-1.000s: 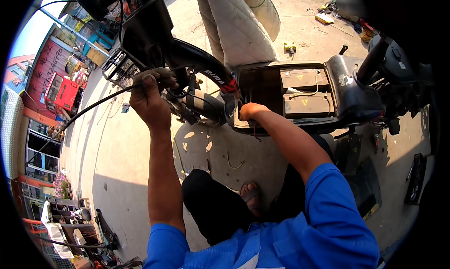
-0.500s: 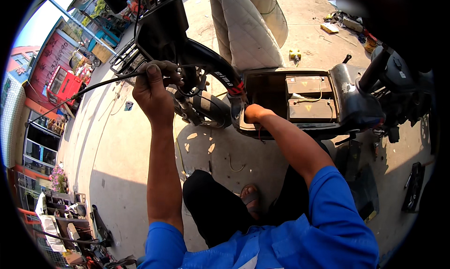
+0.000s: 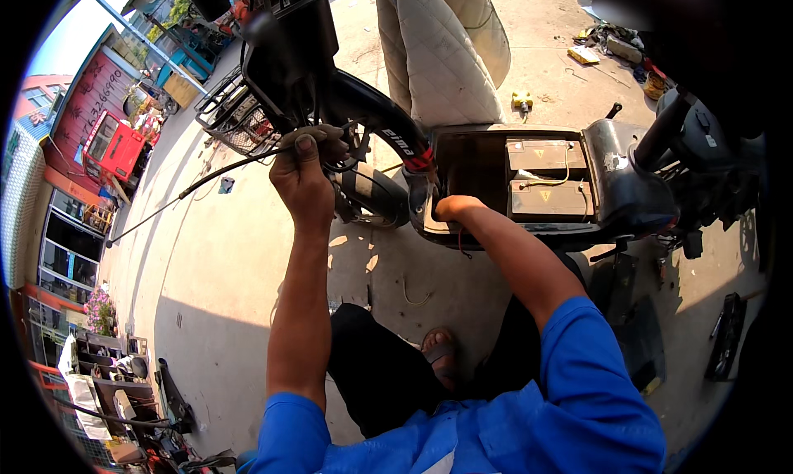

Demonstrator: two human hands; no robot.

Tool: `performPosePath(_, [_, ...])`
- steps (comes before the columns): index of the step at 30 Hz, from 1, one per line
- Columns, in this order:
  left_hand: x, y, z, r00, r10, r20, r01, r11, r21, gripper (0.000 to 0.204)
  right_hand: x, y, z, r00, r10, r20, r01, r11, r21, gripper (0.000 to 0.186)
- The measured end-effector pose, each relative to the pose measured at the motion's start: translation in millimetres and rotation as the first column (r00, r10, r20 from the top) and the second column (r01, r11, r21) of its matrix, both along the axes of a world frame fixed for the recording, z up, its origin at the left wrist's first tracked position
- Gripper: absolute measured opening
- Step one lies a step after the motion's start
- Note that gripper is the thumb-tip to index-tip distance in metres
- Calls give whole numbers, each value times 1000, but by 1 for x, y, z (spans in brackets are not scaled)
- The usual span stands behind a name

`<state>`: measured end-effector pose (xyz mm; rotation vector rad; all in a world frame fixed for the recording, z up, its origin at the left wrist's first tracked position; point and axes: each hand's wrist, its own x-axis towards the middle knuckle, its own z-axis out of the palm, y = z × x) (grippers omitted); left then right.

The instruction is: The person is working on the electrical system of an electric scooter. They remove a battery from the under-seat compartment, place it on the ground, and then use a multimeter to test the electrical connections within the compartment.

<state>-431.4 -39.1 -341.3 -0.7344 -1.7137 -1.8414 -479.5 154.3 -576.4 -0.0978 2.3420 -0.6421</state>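
My left hand point(image 3: 304, 181) is closed in a pinch on a black brake cable point(image 3: 216, 174), beside the front of a black electric scooter point(image 3: 363, 106). The cable's thinner end hangs out to the left, with a small tip. My right hand point(image 3: 459, 208) reaches over the rim at the front corner of the scooter's open battery box point(image 3: 529, 130); its fingers are hidden inside. Two brown-grey batteries point(image 3: 541, 153) sit side by side in the box, with a light wire point(image 3: 552, 181) across them. A thin reddish wire point(image 3: 462, 247) dangles below my right wrist.
The front wheel point(image 3: 372, 195) is beside my left forearm. A quilted pale apron point(image 3: 446, 61) hangs beyond the scooter. A yellow tool point(image 3: 521, 101) lies on the concrete behind it. An open black tool case point(image 3: 727, 338) is at the far right, and piled parts point(image 3: 124, 383) at the lower left.
My left hand has moved right and slightly down, closer to the steering column, drawing the cable with it. My right hand stays at the box corner.
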Motion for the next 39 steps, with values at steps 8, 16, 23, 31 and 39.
performPosePath(8, [12,-1,21,998,14,62,-7,995,-104,23,-14,0,-25,925,246,-288,-235,969,71,32])
performPosePath(16, [21,-8,37,993,27,-119,-36,997,-73,21,-14,-8,-20,887,234,-397,-229,972,62,31])
performPosePath(23, [15,11,24,994,-5,-110,6,1000,7,20,-12,-6,-19,983,14,-180,-18,1000,-21,28])
performPosePath(31, [16,3,20,1000,-17,-1,17,991,132,22,-19,13,-25,987,60,-148,-65,998,-28,36])
performPosePath(39, [25,10,25,995,98,16,-100,980,174,25,8,9,41,958,-273,-84,248,941,-229,35])
